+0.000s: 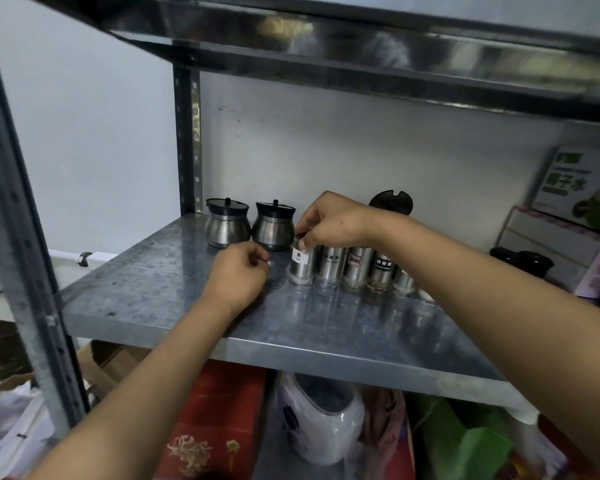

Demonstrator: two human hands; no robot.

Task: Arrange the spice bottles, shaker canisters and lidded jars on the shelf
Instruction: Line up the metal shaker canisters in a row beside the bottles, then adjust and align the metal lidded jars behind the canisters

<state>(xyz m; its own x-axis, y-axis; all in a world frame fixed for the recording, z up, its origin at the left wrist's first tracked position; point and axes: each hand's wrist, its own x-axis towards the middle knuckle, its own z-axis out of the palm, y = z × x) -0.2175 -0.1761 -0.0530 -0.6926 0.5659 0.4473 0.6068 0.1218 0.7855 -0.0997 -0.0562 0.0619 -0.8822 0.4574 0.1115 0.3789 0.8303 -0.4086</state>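
On the metal shelf (146,289) a row of steel shaker canisters runs rightward from the white-labelled canister (301,265), whose label bears one dark character too small to read. Right of it stand a second canister (330,266) with a blurred label, a third canister (356,266) with a reddish mark, and a black-labelled canister (381,268) with white characters that cannot be made out; further ones are cut off by the right forearm. The right hand (329,220) pinches the top of the white-labelled canister with curled fingers. The left hand (239,268) rests on the shelf just left of it, fingers curled; whether it holds anything cannot be told. Behind and left stand two lidded jars (226,225) (273,226). Far right, a green-and-white box (579,188) shows the characters 椰子水.
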